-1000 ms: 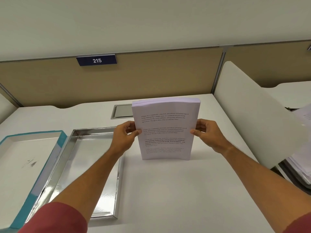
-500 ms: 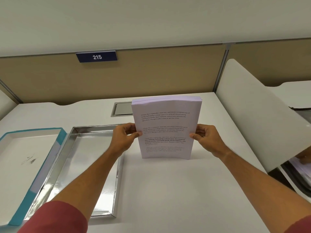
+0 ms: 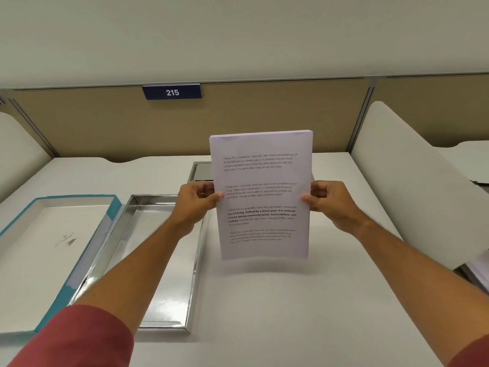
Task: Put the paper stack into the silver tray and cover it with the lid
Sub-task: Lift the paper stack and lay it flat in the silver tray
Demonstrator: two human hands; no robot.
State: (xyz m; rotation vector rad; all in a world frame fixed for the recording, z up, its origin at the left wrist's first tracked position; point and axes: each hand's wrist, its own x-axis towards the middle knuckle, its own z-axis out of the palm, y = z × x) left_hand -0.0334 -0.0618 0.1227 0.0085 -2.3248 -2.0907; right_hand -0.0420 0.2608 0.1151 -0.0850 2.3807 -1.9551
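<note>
I hold a thick stack of printed white paper upright above the desk, its lower edge off the surface. My left hand grips its left edge and my right hand grips its right edge. The silver tray lies empty on the desk to the left of the stack, partly under my left forearm. Its lid, white inside with a teal rim, lies upside down at the far left, touching the tray.
A white desk carries everything. A tan partition with a "215" sign stands behind. A grey cable hatch sits behind the stack. A white divider panel rises on the right, with more papers at the right edge.
The stack has risen off the desk, where its lower edge rested before, and stands more upright. Both hands keep their grip on its sides.
</note>
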